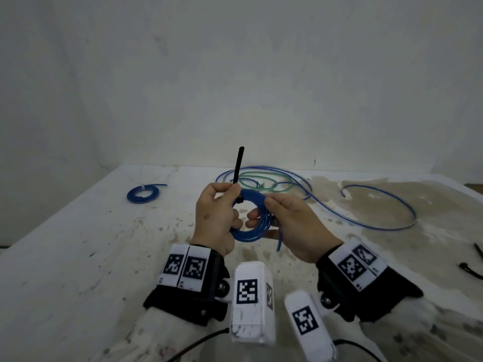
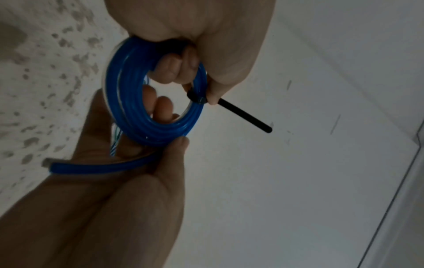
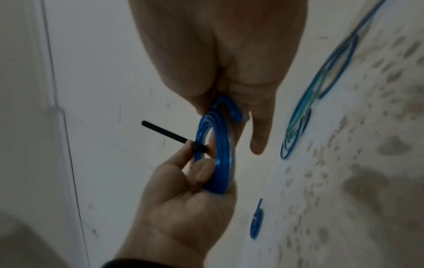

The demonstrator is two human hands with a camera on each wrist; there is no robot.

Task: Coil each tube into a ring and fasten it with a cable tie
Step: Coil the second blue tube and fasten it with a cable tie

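**Blue coil held over a stained white table**

The table (image 1: 78,257) is white, blotched with grey-brown specks near the middle and a broad tan stain on the right. Behind it stands a plain pale wall (image 1: 235,74), and the table's far edge meets that wall. The left edge runs slantwise toward the near left corner, with dark floor showing just beyond it.

Above the near middle of the table, both hands hold a blue coil (image 1: 251,220) upright and off the surface. The left hand (image 1: 217,218) curls its fingers through the ring and pinches a black cable tie (image 1: 238,165) between thumb and forefinger; the tie wraps the coil at the top left and its long tail points up and away. The right hand (image 1: 295,226) grips the coil's right side, thumb on the outer face and fingers inside the ring. A short loose end of tube (image 1: 279,239) hangs down just beside the right palm.

On the far left lies a finished blue ring (image 1: 142,193) with a pale tie around it. Far behind the hands sprawl loose blue and green tubes (image 1: 264,178), and one long blue tube (image 1: 379,205) loops out across the stain on the right. Two black ties (image 1: 470,267) lie by the right edge. The near left part of the table holds nothing but specks.
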